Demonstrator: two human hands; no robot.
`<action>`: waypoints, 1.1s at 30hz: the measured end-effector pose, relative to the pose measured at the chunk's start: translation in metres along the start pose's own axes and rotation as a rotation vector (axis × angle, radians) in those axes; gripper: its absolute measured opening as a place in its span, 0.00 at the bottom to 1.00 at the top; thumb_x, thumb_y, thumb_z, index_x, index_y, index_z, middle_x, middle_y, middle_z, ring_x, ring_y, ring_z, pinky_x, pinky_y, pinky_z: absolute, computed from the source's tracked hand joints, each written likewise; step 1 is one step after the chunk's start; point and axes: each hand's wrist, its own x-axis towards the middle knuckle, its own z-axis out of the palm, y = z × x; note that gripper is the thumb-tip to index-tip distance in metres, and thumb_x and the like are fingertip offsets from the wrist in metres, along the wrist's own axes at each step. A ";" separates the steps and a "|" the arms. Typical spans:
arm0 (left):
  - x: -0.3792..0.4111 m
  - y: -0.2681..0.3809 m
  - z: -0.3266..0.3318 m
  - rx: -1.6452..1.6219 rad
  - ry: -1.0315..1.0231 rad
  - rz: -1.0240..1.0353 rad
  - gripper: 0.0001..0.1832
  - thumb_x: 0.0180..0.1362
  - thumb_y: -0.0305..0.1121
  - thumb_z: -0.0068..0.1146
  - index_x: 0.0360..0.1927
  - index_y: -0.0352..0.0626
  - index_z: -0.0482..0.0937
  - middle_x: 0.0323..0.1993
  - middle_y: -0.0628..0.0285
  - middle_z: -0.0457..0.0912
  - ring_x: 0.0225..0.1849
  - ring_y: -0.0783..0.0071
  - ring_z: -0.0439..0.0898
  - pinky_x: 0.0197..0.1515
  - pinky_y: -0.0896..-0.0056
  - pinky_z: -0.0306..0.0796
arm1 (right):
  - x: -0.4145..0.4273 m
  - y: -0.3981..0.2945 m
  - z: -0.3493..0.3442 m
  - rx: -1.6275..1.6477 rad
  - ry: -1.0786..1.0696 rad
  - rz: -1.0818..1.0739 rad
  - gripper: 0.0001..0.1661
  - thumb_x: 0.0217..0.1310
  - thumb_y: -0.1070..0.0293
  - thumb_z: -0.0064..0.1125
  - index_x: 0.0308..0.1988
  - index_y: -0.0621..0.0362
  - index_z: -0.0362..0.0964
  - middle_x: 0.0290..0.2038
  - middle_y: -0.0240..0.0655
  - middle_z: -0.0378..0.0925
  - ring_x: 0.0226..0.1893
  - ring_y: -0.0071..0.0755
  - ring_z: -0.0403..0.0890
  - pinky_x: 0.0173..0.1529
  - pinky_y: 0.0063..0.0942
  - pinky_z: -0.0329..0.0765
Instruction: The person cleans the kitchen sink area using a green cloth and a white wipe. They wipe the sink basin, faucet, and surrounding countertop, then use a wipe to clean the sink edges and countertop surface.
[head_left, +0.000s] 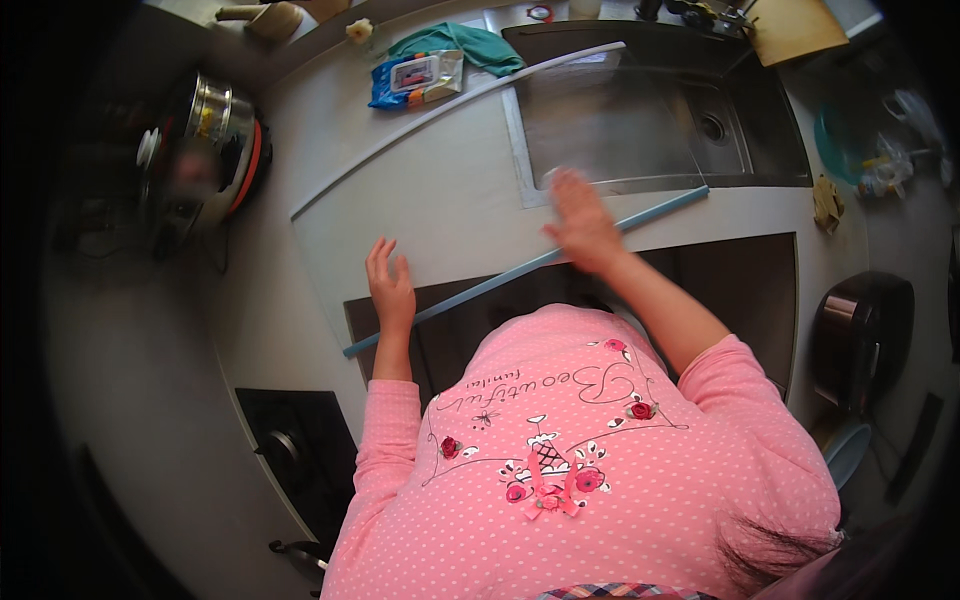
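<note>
A clear glass shelf (420, 180) with a white strip along its far edge and a blue strip along its near edge lies across the white countertop and partly over the sink. My left hand (390, 281) is over the left part of the glass, fingers apart and holding nothing; whether it touches the glass I cannot tell. My right hand (585, 221), blurred, reaches over the blue strip, palm down on the glass, with a small white cloth (553, 176) at its fingertips, mostly hidden under the hand. Beyond the shelf lies a blue pack of wet wipes (416, 79).
A green cloth (465, 46) lies behind the wipes. The sink (765, 127) is at the right, under part of the glass. A metal pot (217, 112) stands far left, a black hob (300, 450) lower left. A teal basin (836, 146) and crumpled brown paper (827, 204) are at the right.
</note>
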 end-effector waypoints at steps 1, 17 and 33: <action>-0.008 -0.009 -0.005 0.041 0.034 -0.019 0.16 0.65 0.29 0.52 0.55 0.37 0.75 0.63 0.50 0.69 0.64 0.51 0.69 0.65 0.57 0.64 | -0.005 -0.028 0.000 0.086 -0.070 -0.080 0.46 0.68 0.40 0.45 0.69 0.68 0.52 0.71 0.53 0.54 0.72 0.52 0.54 0.75 0.42 0.50; -0.045 -0.081 -0.017 0.628 0.201 -0.221 0.32 0.64 0.39 0.51 0.69 0.38 0.60 0.71 0.52 0.60 0.73 0.54 0.57 0.72 0.44 0.49 | 0.037 -0.077 0.037 0.185 -0.195 -0.260 0.48 0.67 0.40 0.46 0.70 0.66 0.49 0.73 0.50 0.50 0.75 0.49 0.47 0.76 0.42 0.44; -0.041 -0.068 -0.020 0.667 0.162 -0.252 0.32 0.64 0.39 0.51 0.69 0.38 0.59 0.71 0.53 0.60 0.74 0.56 0.55 0.72 0.46 0.48 | 0.124 -0.103 0.066 0.128 -0.130 -0.210 0.50 0.65 0.41 0.49 0.71 0.68 0.46 0.73 0.51 0.50 0.74 0.49 0.49 0.76 0.41 0.44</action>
